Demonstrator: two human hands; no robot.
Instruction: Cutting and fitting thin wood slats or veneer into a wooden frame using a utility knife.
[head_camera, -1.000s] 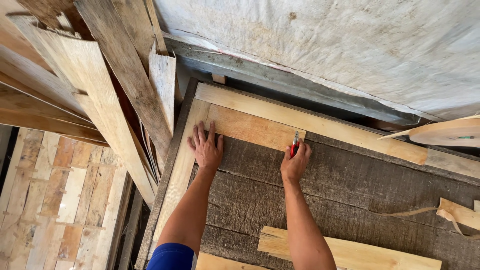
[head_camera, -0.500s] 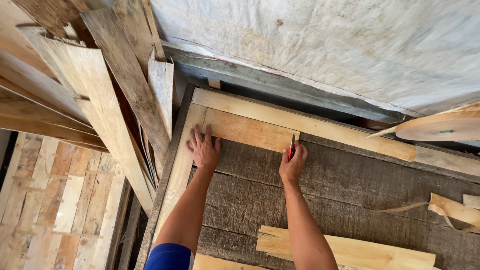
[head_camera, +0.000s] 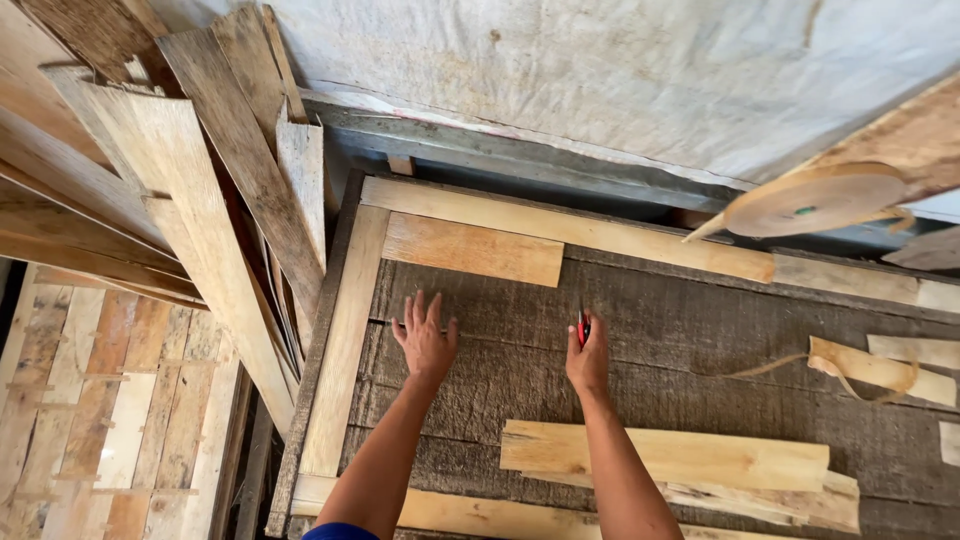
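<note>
The left hand (head_camera: 424, 338) lies flat, palm down and fingers spread wide, on the dark weathered tabletop (head_camera: 700, 330), holding nothing. The right hand (head_camera: 587, 358) rests just to the right of it on the same surface, fingers closed narrowly around a small red tool (head_camera: 583, 327) whose tip points toward the far side; what kind of tool it is cannot be told. Both hands sit near, but apart from, a short pale board (head_camera: 472, 250) lying flat beyond them in the far left corner of a light wooden frame (head_camera: 345, 330) that borders the tabletop. A longer pale board (head_camera: 665, 458) lies on the near side, right of the right forearm, with rougher strips under its edge. A curled thin wood strip (head_camera: 870, 368) lies at the right. A roll of pale edging tape (head_camera: 815, 198) hangs in at the upper right. Rough planks (head_camera: 200, 200) lean in a stack at the left, over a slatted wooden floor (head_camera: 90, 400).
</note>
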